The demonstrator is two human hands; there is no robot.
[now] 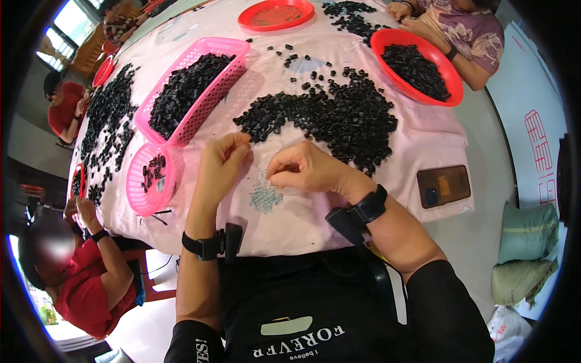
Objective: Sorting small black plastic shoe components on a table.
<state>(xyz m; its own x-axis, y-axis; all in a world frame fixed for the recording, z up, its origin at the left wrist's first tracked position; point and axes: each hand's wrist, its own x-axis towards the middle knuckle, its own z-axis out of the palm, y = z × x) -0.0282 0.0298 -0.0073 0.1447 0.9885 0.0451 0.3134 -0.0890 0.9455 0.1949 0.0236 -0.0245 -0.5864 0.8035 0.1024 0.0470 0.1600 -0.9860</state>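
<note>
My left hand (221, 163) is closed in a pinch just in front of a large heap of small black plastic parts (339, 112). What its fingertips hold, if anything, is too small to make out. Close by, my right hand (305, 169) has its thumb and fingers pinched together, and any piece between them is hidden. Below the right fingertips lies a small pile of tiny clear bits (264, 196) on the pale pink tablecloth (290, 233). The two hands are a short way apart.
A pink rectangular basket (227, 78) and a round pink basket (134, 184) hold black parts at left. Red trays (451, 72) stand toward the back. A phone (443, 186) lies at right. Co-workers (100, 272) sit around the table, with sacks (526, 236) on the floor.
</note>
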